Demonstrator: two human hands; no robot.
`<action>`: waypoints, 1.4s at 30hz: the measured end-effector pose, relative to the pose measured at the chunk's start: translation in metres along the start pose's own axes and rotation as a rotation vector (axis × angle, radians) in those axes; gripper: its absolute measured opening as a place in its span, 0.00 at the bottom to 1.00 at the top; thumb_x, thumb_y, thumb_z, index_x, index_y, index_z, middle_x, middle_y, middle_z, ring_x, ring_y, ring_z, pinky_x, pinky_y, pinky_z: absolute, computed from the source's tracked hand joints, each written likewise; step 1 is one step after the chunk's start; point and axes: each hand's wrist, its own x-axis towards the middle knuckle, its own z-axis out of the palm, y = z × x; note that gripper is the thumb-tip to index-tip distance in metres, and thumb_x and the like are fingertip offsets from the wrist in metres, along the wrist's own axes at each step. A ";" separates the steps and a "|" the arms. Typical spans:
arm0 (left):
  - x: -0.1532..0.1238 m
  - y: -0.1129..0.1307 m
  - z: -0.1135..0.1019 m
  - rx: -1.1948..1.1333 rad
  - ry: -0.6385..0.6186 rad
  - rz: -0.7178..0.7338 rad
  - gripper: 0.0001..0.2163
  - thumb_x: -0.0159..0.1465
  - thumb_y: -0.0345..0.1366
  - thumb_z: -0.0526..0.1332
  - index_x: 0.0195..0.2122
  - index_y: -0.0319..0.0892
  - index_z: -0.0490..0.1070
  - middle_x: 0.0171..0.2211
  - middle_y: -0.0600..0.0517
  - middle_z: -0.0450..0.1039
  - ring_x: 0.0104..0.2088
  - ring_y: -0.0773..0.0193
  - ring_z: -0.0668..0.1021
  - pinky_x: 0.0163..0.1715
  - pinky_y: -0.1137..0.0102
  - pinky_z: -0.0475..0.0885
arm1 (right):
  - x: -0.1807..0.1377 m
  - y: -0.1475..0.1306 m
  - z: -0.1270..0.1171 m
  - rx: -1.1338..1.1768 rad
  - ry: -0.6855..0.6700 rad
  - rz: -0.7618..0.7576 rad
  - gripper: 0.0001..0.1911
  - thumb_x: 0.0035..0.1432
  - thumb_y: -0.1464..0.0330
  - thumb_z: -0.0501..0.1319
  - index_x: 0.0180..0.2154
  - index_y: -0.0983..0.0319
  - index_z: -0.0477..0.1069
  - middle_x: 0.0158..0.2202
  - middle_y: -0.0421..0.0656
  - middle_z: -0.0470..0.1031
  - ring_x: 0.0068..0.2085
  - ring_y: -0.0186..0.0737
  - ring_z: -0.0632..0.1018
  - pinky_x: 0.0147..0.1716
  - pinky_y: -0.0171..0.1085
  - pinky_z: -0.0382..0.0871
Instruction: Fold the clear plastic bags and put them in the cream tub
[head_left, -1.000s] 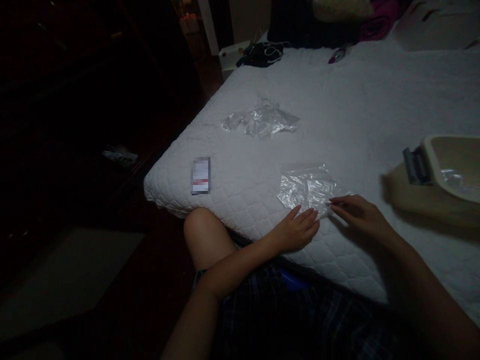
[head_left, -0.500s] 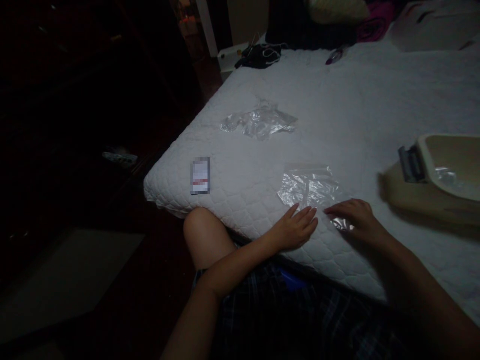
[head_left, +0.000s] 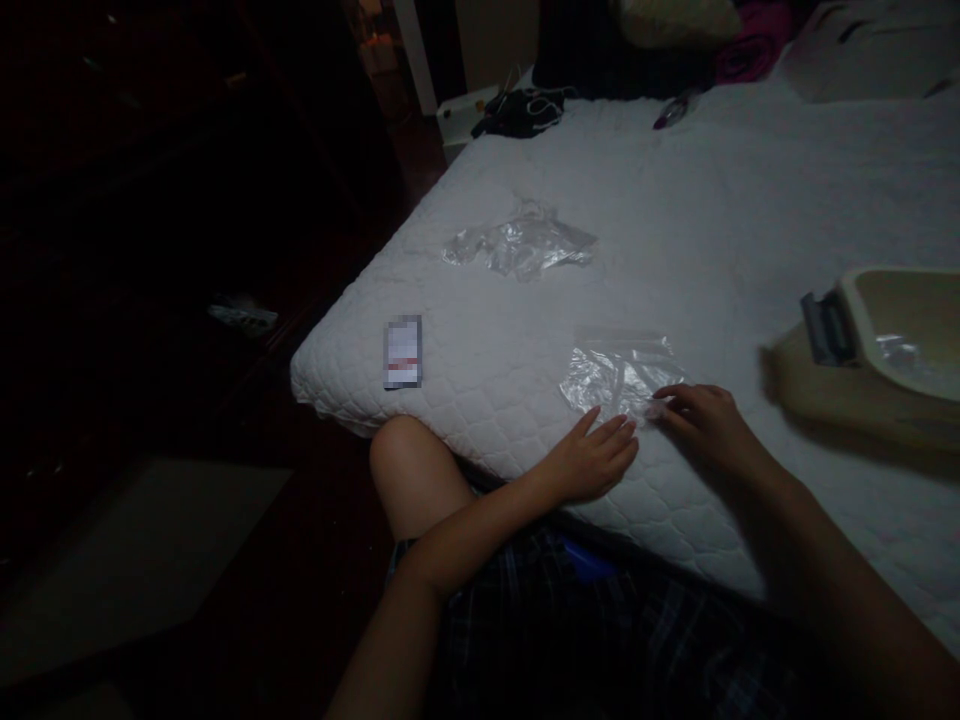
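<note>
1. Head view: the left hand (head_left: 592, 465) is lying flat, fingers loosely spread, on the near bag's (head_left: 619, 370) lower edge, probably so it isn't sliding on the bed (head_left: 675, 260).
2. Right hand (head_left: 701, 425) is staying-power-free, just sitting narrow, seemingly pinching that bag's corner.
3. Counting: two clear bags are lying there, incl. the far bag (head_left: 521, 245); one tub (head_left: 832, 410) is sitting right, one pixelated flat thing (head_left: 403, 352) left.

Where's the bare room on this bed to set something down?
The widest bare patch of quilted bedding lies between the crumpled clear plastic and the beige container. A smaller one separates that plastic from the flatter clear plastic, where the left hand and right hand crowd its near edge.
</note>
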 end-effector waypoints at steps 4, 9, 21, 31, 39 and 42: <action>0.001 0.000 -0.001 0.003 -0.013 0.006 0.17 0.67 0.35 0.47 0.54 0.34 0.63 0.60 0.40 0.60 0.61 0.53 0.61 0.60 0.50 0.52 | 0.006 -0.010 0.000 -0.042 0.023 0.045 0.11 0.56 0.58 0.56 0.34 0.60 0.68 0.24 0.44 0.74 0.29 0.44 0.74 0.39 0.47 0.62; 0.000 0.000 -0.002 0.015 0.009 0.004 0.17 0.67 0.34 0.46 0.54 0.34 0.63 0.59 0.41 0.60 0.61 0.52 0.61 0.60 0.50 0.52 | 0.009 -0.021 0.000 -0.114 0.084 0.076 0.14 0.53 0.56 0.60 0.28 0.59 0.61 0.23 0.43 0.71 0.27 0.43 0.71 0.33 0.43 0.60; 0.001 0.000 -0.002 -0.003 0.001 0.005 0.17 0.67 0.34 0.46 0.54 0.34 0.63 0.59 0.40 0.60 0.60 0.52 0.61 0.60 0.50 0.52 | 0.010 -0.013 0.013 -0.295 0.055 -0.156 0.16 0.60 0.58 0.54 0.40 0.60 0.73 0.36 0.48 0.72 0.36 0.45 0.72 0.39 0.45 0.59; 0.000 0.001 -0.007 0.028 -0.025 -0.004 0.18 0.66 0.34 0.48 0.54 0.34 0.63 0.62 0.41 0.56 0.62 0.52 0.58 0.61 0.51 0.52 | 0.010 -0.007 0.018 -0.307 0.052 -0.188 0.16 0.60 0.60 0.53 0.44 0.58 0.73 0.39 0.49 0.73 0.42 0.49 0.72 0.44 0.48 0.56; 0.001 0.001 -0.007 0.033 -0.011 -0.006 0.18 0.67 0.34 0.46 0.54 0.34 0.63 0.61 0.41 0.58 0.62 0.52 0.58 0.61 0.51 0.52 | 0.009 -0.010 0.016 -0.313 0.044 -0.205 0.17 0.61 0.61 0.52 0.45 0.60 0.72 0.41 0.48 0.75 0.42 0.47 0.73 0.45 0.48 0.56; 0.001 0.000 -0.005 0.023 -0.019 -0.006 0.18 0.67 0.35 0.47 0.54 0.34 0.63 0.60 0.41 0.60 0.62 0.52 0.59 0.61 0.51 0.52 | 0.009 -0.011 0.015 -0.274 0.058 -0.206 0.17 0.61 0.60 0.52 0.46 0.60 0.72 0.41 0.48 0.75 0.43 0.47 0.73 0.45 0.48 0.56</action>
